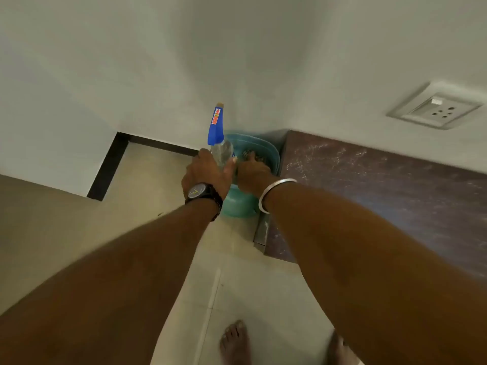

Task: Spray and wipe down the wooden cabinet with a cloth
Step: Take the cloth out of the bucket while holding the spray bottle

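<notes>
Obs. Your left hand (204, 171) has its grip closed round the clear body of the spray bottle (220, 139). The bottle's long axis runs up and away from you, and the blue trigger head sits at the far end, above your knuckles. Which way the nozzle points cannot be read; the frame is motion-blurred.

Your right hand (251, 171) reaches down into the teal bucket (272, 154), which stands on the floor (163, 206) just beside the near left corner of the wooden cabinet (382, 185). Something dark lies under the fingertips inside the bucket, probably the cloth, but it is too blurred to name. Whether that grip has closed on it cannot be told: the fingers are partly hidden by the rim and by your left hand.

Relation that matters: the cabinet top lies to the right of both hands and slightly nearer to you than the bucket. Your right hand is the nearer one to it. The bottle is on the far side, left of the bucket, so it must cross over the rim and swing right before the nozzle can face the wood.

Judgement: early stage, picking up tools. The top shows pale streaks or dust and no wet patch I can make out. Expect to turn the bottle's axis toward the cabinet first, then bring the cloth hand in behind it.
</notes>
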